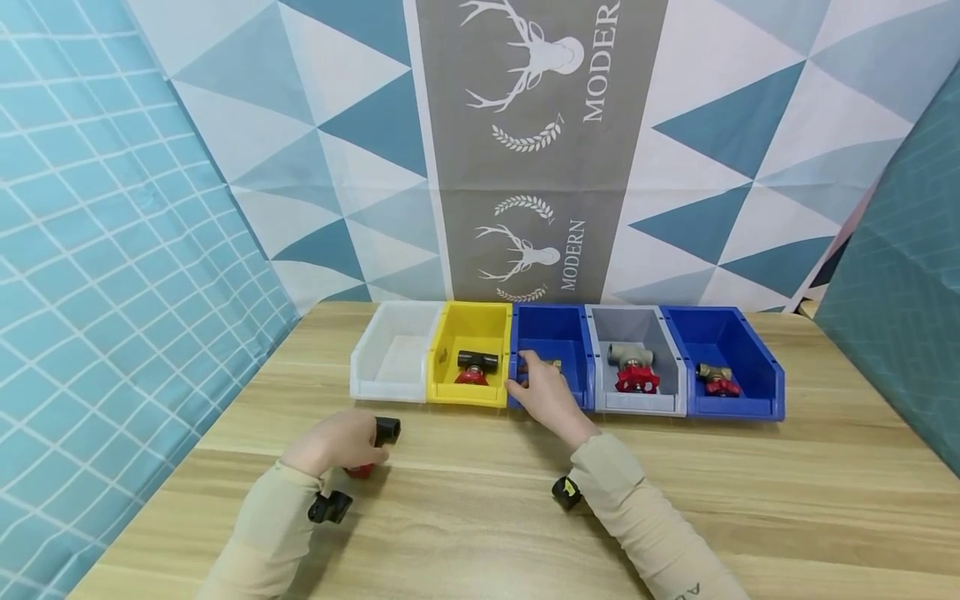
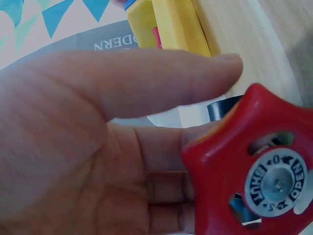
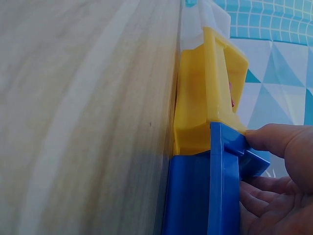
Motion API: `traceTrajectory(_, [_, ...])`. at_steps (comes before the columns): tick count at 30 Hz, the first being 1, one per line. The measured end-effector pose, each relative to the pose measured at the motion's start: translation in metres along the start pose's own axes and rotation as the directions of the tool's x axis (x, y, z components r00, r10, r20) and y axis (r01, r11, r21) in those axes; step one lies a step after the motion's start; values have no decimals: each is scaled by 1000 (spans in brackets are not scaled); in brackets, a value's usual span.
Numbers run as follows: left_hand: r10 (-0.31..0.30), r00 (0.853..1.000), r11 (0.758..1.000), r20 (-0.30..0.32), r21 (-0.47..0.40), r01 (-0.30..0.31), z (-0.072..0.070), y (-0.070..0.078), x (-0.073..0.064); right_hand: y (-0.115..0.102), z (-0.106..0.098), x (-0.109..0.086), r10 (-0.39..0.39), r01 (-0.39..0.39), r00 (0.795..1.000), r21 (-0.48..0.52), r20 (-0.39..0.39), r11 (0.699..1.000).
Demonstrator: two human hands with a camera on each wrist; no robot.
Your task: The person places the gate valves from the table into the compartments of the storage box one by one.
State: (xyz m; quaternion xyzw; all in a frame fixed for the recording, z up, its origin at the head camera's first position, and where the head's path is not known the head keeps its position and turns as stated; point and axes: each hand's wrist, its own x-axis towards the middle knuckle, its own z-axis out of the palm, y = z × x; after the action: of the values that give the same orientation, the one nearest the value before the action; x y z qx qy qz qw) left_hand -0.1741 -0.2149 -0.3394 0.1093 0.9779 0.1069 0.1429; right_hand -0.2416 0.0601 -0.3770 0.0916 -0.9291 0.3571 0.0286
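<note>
At the front left of the table, my left hand (image 1: 337, 442) curls over a valve with a red handwheel (image 2: 274, 181) and a black pipe end (image 1: 387, 429). In the left wrist view the fingers lie behind the wheel, and the straight thumb is beside its rim. My right hand (image 1: 551, 400) is at the front left corner of the middle blue bin (image 1: 551, 321). Its thumb (image 3: 269, 137) touches the wall beside the yellow bin (image 1: 472, 312), with the other fingers inside the blue bin. A brass-coloured piece (image 1: 555, 364) shows there, partly hidden by the hand.
A white bin (image 1: 397, 389) stands at the row's left end. The yellow bin holds a black-and-red valve (image 1: 477, 364). Further right, a grey bin (image 1: 641, 405) and another blue bin (image 1: 738, 408) each hold a red-wheeled valve. A patterned cloth (image 1: 360, 150) hangs behind.
</note>
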Motion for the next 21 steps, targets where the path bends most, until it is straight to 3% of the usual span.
traceTrajectory(5, [18, 1000, 1000, -16, -15, -18, 0, 0, 2, 1, 0, 1, -1, 1, 1000, -4, -2, 1000])
traceTrajectory(9, [86, 994, 996, -73, -8, -87, -2, -1, 4, 2, 0, 2, 0, 0, 1000, -1, 0, 1000])
traceTrajectory(14, [180, 972, 982, -148, -29, -186, -4, -5, 9, 2, 0, 2, -9, 9, 1000, -2, -3, 1000])
traceTrajectory(16, [230, 955, 971, -185, -29, -239, -5, -5, 9, 2, 0, 1, -9, 9, 1000, -6, -4, 1000])
traceTrajectory(18, [249, 945, 965, -210, -25, -260, -6, -6, 10, 2, 0, 1, -12, 12, 1000, -1, -5, 1000])
traceTrajectory(21, [232, 947, 970, -223, -16, -241, -8, -7, 11, 2, 1, 1, -15, 15, 1000, 5, -6, 1000])
